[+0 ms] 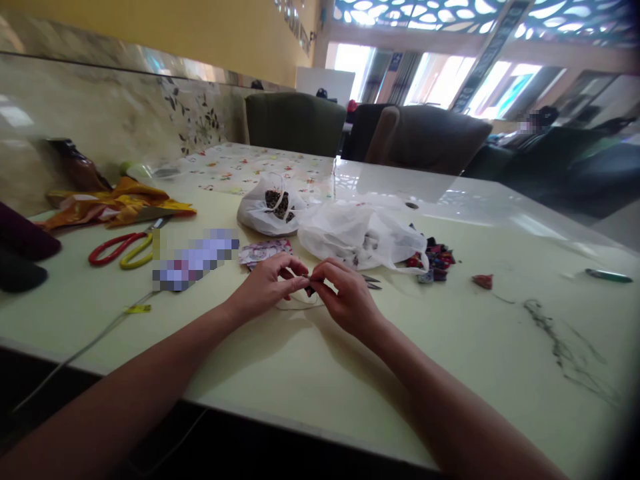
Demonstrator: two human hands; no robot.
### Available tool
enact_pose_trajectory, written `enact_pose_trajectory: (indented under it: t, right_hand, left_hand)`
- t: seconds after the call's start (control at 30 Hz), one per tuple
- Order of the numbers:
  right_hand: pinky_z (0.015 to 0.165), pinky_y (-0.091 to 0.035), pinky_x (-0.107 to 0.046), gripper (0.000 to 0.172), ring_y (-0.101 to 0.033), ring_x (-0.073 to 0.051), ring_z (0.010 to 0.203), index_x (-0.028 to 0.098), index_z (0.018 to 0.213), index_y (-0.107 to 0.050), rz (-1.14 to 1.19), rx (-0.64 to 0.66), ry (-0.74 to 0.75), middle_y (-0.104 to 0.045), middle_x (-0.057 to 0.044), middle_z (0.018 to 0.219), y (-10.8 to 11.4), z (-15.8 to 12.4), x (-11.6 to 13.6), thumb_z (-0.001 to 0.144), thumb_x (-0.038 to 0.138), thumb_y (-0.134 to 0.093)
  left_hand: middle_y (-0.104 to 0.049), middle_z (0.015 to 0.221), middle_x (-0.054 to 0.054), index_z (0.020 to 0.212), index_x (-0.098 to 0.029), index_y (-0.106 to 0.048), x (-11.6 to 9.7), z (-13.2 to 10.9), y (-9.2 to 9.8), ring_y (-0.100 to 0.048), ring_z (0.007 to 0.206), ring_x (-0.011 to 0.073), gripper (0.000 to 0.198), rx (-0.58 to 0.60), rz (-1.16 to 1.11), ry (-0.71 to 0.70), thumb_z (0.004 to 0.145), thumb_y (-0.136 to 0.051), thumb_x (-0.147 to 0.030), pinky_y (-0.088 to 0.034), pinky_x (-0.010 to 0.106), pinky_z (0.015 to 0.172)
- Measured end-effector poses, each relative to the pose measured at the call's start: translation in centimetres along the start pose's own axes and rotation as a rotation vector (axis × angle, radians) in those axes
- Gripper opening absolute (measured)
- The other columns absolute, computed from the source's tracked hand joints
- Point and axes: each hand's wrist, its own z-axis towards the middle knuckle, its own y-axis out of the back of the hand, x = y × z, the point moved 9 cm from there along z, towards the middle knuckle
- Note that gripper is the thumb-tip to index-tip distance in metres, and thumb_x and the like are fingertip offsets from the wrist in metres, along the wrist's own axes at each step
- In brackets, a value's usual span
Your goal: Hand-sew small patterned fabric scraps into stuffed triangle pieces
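Observation:
My left hand (267, 283) and my right hand (347, 293) meet above the table, fingertips pinched together. Between them is a small dark piece of cloth (310, 291), mostly covered by my fingers. A pale cord or thread (300, 307) curves on the table just below it. Behind my left hand lies folded floral fabric (264, 249). The pointed metal tips of a small cutting tool (373, 283) stick out beside my right hand; its other end is hidden.
Behind my hands are a white bag of dark bits (277, 205), a crumpled plastic bag (363, 233) and small colourful cloth pieces (437, 260). Scissors (123, 250) and a corded, blurred-out object (195, 261) lie left. A reddish pouch (483, 281), tangled thread (555, 340) and pen (609, 275) lie right.

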Motion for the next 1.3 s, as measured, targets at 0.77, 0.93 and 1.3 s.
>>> enact_pose_trajectory:
  t: [0.77,0.93,1.3]
  right_hand:
    - [0.067,-0.043,-0.027,0.012,-0.056,-0.015,0.073,0.019,0.078,-0.059,-0.02,-0.07,-0.102,-0.059,-0.002,0.077,0.4,-0.1,-0.6,0.087,0.012,-0.059]
    - [0.067,-0.042,-0.026,0.013,-0.056,-0.015,0.074,0.019,0.079,-0.058,-0.03,-0.088,-0.043,-0.058,-0.003,0.078,0.5,-0.2,0.1,0.09,0.012,-0.055]
    - [0.067,-0.042,-0.027,0.014,-0.055,-0.015,0.074,0.02,0.082,-0.056,-0.054,-0.109,-0.001,-0.056,-0.003,0.08,0.6,-0.2,0.8,0.092,0.012,-0.051]
  left_hand:
    - [-0.067,0.084,0.003,0.092,-0.015,-0.065,0.6,-0.1,-0.5,-0.068,0.078,0.0163,0.025,-0.03,-0.278,-0.004,0.078,-0.075,-0.034,-0.06,0.031,0.071]
    - [-0.068,0.083,0.002,0.092,-0.015,-0.063,0.9,-0.1,-0.6,-0.067,0.081,0.0161,0.027,-0.015,-0.336,0.034,0.079,-0.074,-0.036,-0.058,0.029,0.07]
    - [-0.064,0.081,0.001,0.092,-0.016,-0.063,0.5,-0.3,-0.8,-0.063,0.078,0.0137,0.023,-0.02,-0.372,0.018,0.08,-0.073,-0.034,-0.057,0.025,0.066]
